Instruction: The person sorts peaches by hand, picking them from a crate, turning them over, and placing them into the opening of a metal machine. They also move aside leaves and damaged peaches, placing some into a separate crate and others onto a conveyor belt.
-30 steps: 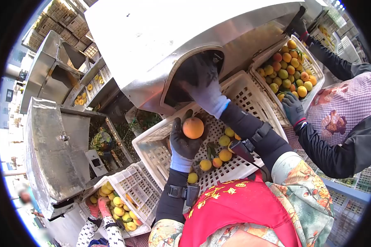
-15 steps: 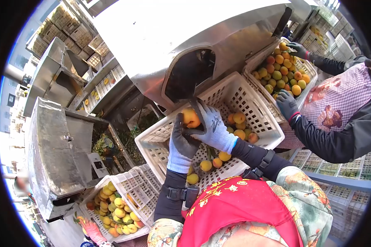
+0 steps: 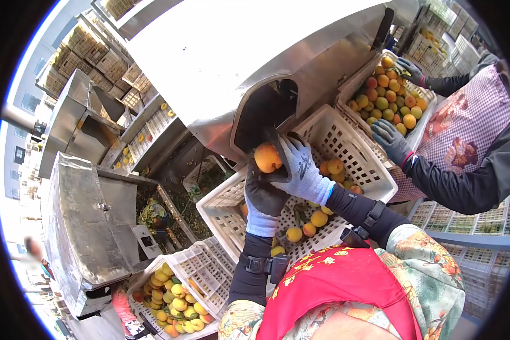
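My left hand [image 3: 265, 195], in a blue-grey glove with a dark palm, is closed around the lower side of an orange-yellow peach [image 3: 267, 158]. From the right, my right hand [image 3: 301, 173] in a matching glove closes on the same peach, its fingers partly hidden behind it. Both hands are above a white plastic crate [image 3: 354, 141], in front of a dark opening [image 3: 264, 116] in a metal machine. Several loose peaches [image 3: 309, 229] lie in the crate, some of them hidden by my hands and forearms.
To the right, a co-worker's gloved hands [image 3: 391, 140] are at a crate full of peaches [image 3: 392, 93]. Another peach-filled crate [image 3: 175, 300] stands at lower left, near a person's pink sleeve [image 3: 123, 306]. A metal housing [image 3: 76, 221] and a conveyor [image 3: 147, 136] are at left.
My hands and the peach have moved slightly nearer the machine opening. The view has shifted a little. The co-worker's nearer hand has shifted, its fingers now spread over the crate edge.
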`<state>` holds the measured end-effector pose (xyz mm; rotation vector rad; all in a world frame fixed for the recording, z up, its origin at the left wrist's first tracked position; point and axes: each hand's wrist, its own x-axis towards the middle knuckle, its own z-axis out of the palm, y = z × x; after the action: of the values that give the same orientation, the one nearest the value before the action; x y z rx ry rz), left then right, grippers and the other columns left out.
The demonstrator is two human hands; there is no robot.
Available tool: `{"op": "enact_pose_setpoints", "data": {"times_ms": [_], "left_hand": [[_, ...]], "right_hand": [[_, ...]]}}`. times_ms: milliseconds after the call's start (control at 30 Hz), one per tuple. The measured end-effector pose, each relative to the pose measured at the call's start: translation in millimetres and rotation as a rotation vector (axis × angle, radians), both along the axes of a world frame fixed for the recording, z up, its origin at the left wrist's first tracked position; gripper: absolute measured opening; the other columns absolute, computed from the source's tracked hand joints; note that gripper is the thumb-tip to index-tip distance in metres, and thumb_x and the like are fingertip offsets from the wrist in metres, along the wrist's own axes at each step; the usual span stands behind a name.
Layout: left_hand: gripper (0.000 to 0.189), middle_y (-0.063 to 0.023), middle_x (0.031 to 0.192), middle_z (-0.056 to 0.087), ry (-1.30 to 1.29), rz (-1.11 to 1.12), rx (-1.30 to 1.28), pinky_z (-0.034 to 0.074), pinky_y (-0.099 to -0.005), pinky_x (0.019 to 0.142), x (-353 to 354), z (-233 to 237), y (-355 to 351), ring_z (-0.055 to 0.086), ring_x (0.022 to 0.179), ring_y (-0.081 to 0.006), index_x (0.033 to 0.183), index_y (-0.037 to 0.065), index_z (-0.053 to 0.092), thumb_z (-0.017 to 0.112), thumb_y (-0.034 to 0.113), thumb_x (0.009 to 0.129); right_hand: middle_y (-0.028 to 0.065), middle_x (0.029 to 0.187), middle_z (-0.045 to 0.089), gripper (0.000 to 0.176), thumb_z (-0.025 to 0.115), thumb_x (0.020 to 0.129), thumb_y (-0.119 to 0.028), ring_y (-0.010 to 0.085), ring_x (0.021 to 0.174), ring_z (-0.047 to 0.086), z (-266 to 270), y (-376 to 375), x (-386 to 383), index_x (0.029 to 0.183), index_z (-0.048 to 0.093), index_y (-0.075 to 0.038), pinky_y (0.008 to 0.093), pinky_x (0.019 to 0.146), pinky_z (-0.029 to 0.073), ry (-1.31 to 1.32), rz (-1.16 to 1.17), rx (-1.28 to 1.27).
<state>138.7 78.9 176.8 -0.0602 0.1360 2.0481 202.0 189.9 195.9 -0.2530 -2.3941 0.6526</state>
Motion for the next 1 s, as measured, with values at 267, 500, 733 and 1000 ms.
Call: {"op": "enact_pose_setpoints", "data": {"times_ms": [267, 500, 733, 1000], "left_hand": [[0.046, -0.0076, 0.129, 0.054, 0.121, 0.043, -0.307, 0.034, -0.0439, 0.104, -4.0, -28.5, -9.7, 0.049, 0.119, -0.0236, 0.129, 0.007, 0.049, 0.046, 0.039, 0.096], [0.043, -0.0145, 0.105, 0.067, 1.645, -0.817, -1.682, 0.047, -0.0358, 0.090, 14.1, -170.3, -56.2, 0.062, 0.102, -0.0325, 0.118, 0.006, 0.059, 0.057, 0.028, 0.082], [0.053, -0.0203, 0.145, 0.033, 2.036, -1.385, -1.239, 0.024, -0.0676, 0.102, 69.8, -231.2, -115.9, 0.026, 0.132, -0.0509, 0.134, 0.015, 0.045, 0.050, 0.021, 0.082], [0.067, -0.0159, 0.147, 0.034, 2.093, -1.663, -1.132, 0.020, -0.0521, 0.112, 56.8, -235.1, -110.7, 0.027, 0.138, -0.0348, 0.143, 0.030, 0.035, 0.057, 0.029, 0.080]], "right_hand": [[0.0216, 0.124, 0.051, 0.092, 0.080, 0.063, -0.034, 0.0377, 0.116, 0.047, -4.7, 11.7, -21.1, 0.136, 0.038, 0.001, 0.0501, 0.105, 0.030, 0.024, -0.081, 0.039], [0.0248, 0.125, 0.050, 0.083, 0.074, 0.071, -0.034, 0.0402, 0.119, 0.045, -10.4, 51.3, -93.1, 0.135, 0.037, 0.003, 0.0457, 0.101, 0.035, 0.070, 0.029, 0.031], [0.0105, 0.130, 0.050, 0.051, 0.054, 0.084, -0.029, 0.0311, 0.104, 0.053, -121.1, 63.8, 29.1, 0.132, 0.048, -0.013, 0.0460, 0.096, 0.037, -0.433, 0.372, 0.410], [0.0141, 0.099, 0.067, 0.028, 0.062, 0.073, -0.018, 0.0287, 0.094, 0.062, -283.9, 82.8, 79.3, 0.096, 0.069, -0.004, 0.0385, 0.085, 0.046, -1.313, 0.433, 0.613]]}}
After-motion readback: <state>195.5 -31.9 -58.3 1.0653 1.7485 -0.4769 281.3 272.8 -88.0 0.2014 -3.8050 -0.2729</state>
